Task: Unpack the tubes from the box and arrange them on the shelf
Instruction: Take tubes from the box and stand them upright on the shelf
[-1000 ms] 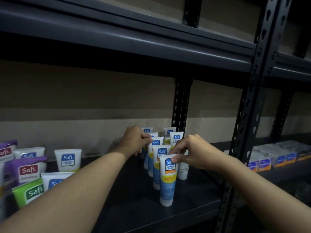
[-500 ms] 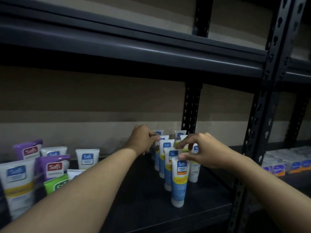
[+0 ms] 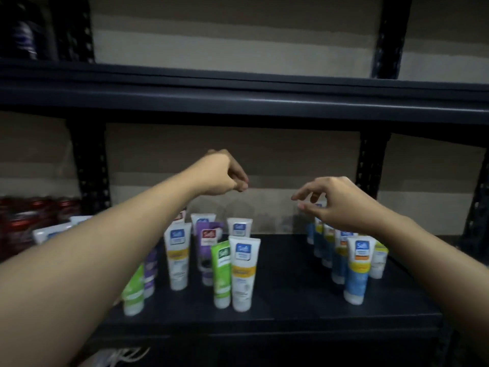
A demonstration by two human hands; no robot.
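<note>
Several Safi tubes stand cap-down on the dark shelf (image 3: 285, 308). A row of blue-and-white tubes (image 3: 356, 271) runs front to back on the right. On the left stands a mixed group: white-and-yellow tubes (image 3: 243, 274), green tubes (image 3: 221, 274) and purple tubes (image 3: 207, 250). My right hand (image 3: 336, 205) hovers just above the back of the blue row, fingers loosely curled, holding nothing. My left hand (image 3: 225, 176) is raised above the shelf's middle with fingers loosely curled and nothing in it. The box is out of view.
An upper shelf beam (image 3: 238, 102) spans the view above my hands. Black perforated uprights (image 3: 370, 165) stand at the back right and back left. Red packages (image 3: 29, 218) sit on the neighbouring shelf at far left. Bare shelf lies between the two tube groups.
Both hands have let go of the blue tubes and lifted off the row. My left hand moved up and left. The view has swung left, showing more of the mixed tubes.
</note>
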